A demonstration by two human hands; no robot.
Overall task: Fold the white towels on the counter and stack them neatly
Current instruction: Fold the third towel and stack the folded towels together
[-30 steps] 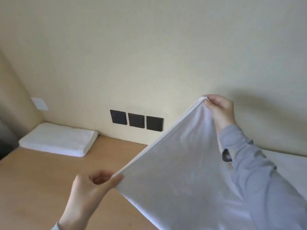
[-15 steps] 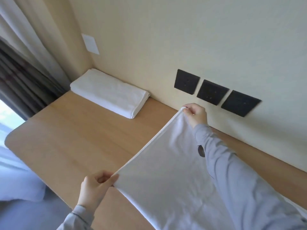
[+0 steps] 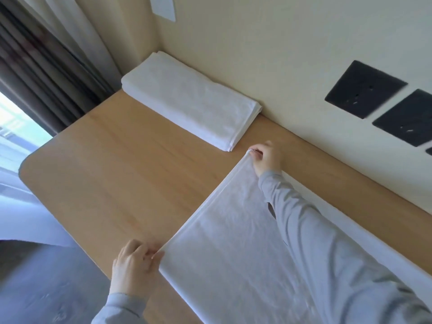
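Observation:
A white towel [image 3: 233,249] lies spread over the wooden counter [image 3: 131,178], running off the bottom right of the view. My left hand [image 3: 133,265] pinches its near left corner at the counter's front edge. My right hand [image 3: 266,157] pinches the far left corner, close to the wall. The edge between the two corners is stretched straight and lies low on the counter. A folded white towel stack [image 3: 191,99] sits in the far left corner against the wall, apart from both hands.
Three black wall plates [image 3: 364,88] are set in the cream wall at the right. A white wall plate [image 3: 163,7] is higher up. Dark curtains [image 3: 39,64] hang at the left beside a bright window. The counter's rounded front-left edge drops to a grey floor [image 3: 35,277].
Both hands have lowered the towel's stretched edge from mid-air down to the counter. The view has tilted down and left, so the folded stack appears closer.

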